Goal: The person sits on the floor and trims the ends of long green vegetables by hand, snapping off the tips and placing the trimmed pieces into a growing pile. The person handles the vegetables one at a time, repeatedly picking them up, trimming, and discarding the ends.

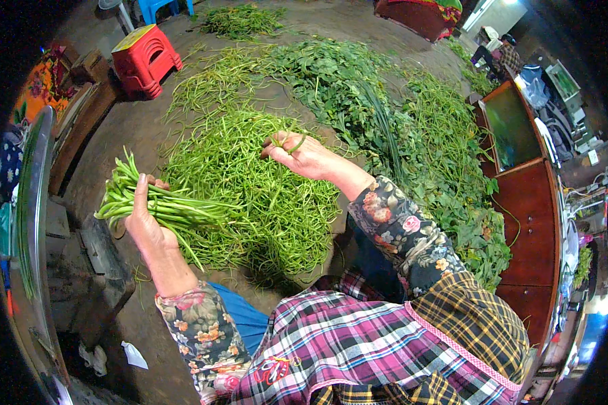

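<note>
My left hand [149,215] grips a thick bundle of long green stems [157,205], its thumb across the top and the thin ends pointing right. My right hand [291,154] is raised over a big heap of loose green stems [283,217] on the floor, a thin green stem [297,144] held curled in its fingers. Both forearms wear floral sleeves. Behind the heap lies a broad pile of leafy green vines [334,86], which runs down the right side.
Stacked red plastic stools [147,61] stand at the upper left, with a blue plastic stool [164,7] behind. A reddish wooden cabinet [527,228] borders the right. At the upper right a person [506,58] sits low. White scrap [134,355] lies at the lower left.
</note>
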A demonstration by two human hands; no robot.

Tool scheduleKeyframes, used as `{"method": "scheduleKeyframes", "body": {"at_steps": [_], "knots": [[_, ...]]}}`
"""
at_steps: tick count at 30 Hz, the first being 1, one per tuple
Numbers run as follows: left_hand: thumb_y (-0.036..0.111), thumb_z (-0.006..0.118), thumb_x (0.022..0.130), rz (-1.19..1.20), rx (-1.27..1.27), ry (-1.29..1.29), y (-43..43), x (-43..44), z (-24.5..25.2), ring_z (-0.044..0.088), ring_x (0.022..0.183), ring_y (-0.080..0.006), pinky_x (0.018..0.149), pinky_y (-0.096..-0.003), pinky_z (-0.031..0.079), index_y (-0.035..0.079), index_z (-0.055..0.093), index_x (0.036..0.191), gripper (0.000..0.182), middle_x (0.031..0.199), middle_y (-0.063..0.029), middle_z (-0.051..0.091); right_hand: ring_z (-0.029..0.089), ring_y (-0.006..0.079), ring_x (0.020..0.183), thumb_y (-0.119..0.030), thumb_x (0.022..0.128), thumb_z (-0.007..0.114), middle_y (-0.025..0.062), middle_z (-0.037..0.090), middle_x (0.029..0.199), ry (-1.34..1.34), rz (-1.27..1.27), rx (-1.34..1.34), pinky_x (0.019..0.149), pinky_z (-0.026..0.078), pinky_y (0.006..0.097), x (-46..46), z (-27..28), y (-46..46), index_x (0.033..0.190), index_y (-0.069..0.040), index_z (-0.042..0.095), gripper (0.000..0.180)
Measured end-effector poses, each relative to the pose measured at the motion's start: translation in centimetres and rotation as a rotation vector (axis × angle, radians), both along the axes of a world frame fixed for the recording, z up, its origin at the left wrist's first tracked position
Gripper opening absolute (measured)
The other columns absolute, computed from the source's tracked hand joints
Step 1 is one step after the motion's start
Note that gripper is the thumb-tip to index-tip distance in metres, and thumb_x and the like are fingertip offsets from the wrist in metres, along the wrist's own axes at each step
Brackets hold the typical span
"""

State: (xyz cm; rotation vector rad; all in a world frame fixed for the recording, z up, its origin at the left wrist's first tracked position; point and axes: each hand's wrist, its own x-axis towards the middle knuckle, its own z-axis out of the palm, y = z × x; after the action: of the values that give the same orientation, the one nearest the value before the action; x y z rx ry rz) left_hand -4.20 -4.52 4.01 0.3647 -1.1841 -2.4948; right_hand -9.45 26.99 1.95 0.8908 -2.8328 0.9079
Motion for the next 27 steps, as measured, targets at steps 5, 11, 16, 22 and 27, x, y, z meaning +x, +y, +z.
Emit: {"method": "scheduleKeyframes", "body": {"at_steps": [5,11,16,22,27], "knots": [[0.009,0.074,0.086,-0.069,-0.031,-0.018,1.8,-0.5,-1.3,0.064,0.070,-0.0186,0.065,-0.0303,0.053,0.000,0.064,0.096,0.016,0.080,-0.0087,0.066,0.062,0.0258,0.108,-0.028,0.104,0.046,0.0099,0.067,0.120,-0.179,0.043,-0.179,0.095,0.048,0.0383,-0.4,-1.1,-0.2,0.113,-0.005,0.069,0.034],[0.009,0.077,0.083,-0.327,-0.178,-0.074,4.8,0.4,-1.2,0.069,0.069,-0.0166,0.061,-0.0289,0.057,0.002,0.065,0.101,0.023,0.082,-0.0082,0.070,0.062,0.0183,0.085,-0.034,0.105,0.046,0.0099,0.071,0.094,-0.367,0.060,-0.227,0.081,0.048,0.0345,-0.3,-0.8,0.0,0.112,-0.004,0.069,0.038],[0.010,0.071,0.087,-0.482,-0.195,-0.076,7.1,0.7,-1.2,0.065,0.065,-0.0148,0.058,-0.0271,0.055,-0.003,0.069,0.103,0.020,0.078,-0.0067,0.068,0.060,0.0286,0.101,-0.037,0.103,0.047,0.0152,0.067,0.106,0.026,0.129,-0.047,0.089,0.044,0.0410,0.6,-0.9,-1.1,0.111,-0.008,0.068,0.038],[0.007,0.071,0.087,-0.526,-0.148,-0.038,7.7,0.7,-1.8,0.065,0.068,-0.0147,0.060,-0.0281,0.054,-0.003,0.067,0.108,0.024,0.081,-0.0068,0.069,0.062,0.0313,0.104,-0.027,0.100,0.051,0.0166,0.067,0.105,0.211,0.271,0.128,0.092,0.045,0.0446,1.4,1.3,-2.1,0.109,-0.007,0.066,0.027],[0.004,0.073,0.084,-0.548,-0.124,-0.029,8.0,1.1,-1.5,0.067,0.072,-0.0145,0.065,-0.0289,0.055,-0.001,0.068,0.106,0.023,0.086,-0.0064,0.071,0.060,0.0295,0.059,-0.024,0.101,0.050,0.0112,0.061,0.065,-0.207,0.267,-0.156,0.061,0.048,0.0417,2.8,2.4,-3.1,0.108,-0.004,0.061,0.024]]}}
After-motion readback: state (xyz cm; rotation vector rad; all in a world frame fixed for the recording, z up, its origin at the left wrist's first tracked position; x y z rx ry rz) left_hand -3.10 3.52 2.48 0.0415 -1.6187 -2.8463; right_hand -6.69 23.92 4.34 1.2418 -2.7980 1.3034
